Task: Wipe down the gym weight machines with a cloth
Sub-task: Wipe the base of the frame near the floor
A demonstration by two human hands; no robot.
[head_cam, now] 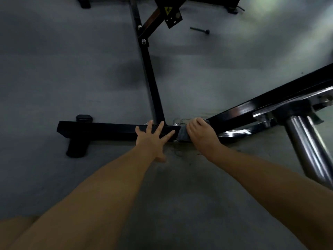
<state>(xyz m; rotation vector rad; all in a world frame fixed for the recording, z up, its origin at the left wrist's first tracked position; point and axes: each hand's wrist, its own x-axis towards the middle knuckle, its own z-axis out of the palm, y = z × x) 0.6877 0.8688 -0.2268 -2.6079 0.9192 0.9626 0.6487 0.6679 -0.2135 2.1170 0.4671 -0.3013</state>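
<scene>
Gym floor. Grey rubbery-looking flooring [72, 69] runs across the whole view. Black steel weight machine frame [108, 129] sits low on it: a square-tube base bar on rubber feet [76, 148], a long tube [150, 74] with bolted joints running away from it, a plate with a yellow warning sticker [168, 10]. Chrome tubes [306, 141] at right. A loose black pin [200, 30] lies on the floor. Dim indoor light.

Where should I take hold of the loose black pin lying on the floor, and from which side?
Judging by its shape, take the pin by its thin straight shaft, left of the round knob at its right end. Come from above, pinching across the shaft: it lies flat on the bare floor, apart from the machine frame, so nothing blocks that approach. The knob looks too rounded for a sure grip.
</scene>
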